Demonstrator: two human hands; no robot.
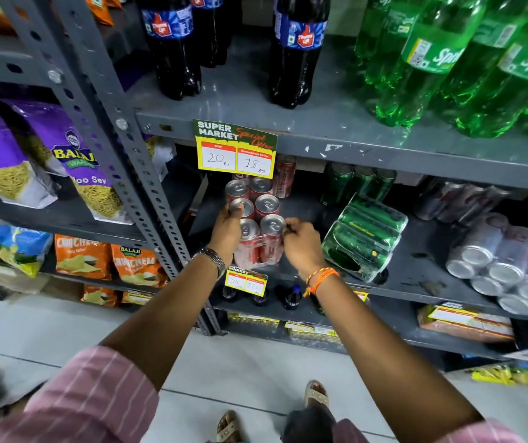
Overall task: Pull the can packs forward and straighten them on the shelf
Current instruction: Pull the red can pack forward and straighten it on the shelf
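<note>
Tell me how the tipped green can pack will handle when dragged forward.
The green pack probably feels heavy for its size: several cans, apparently full. Its glossy shrink-wrap looks slippery. Lying tilted on the shelf, cans on their sides, it may roll rather than slide.

Shrink-wrapped six-pack of red cans [258,225] upright at frame centre at the shelf [416,270] front edge, green can pack [365,235] tipped on its side just right, silver can pack [499,270] upright, skewed, far right.
</note>
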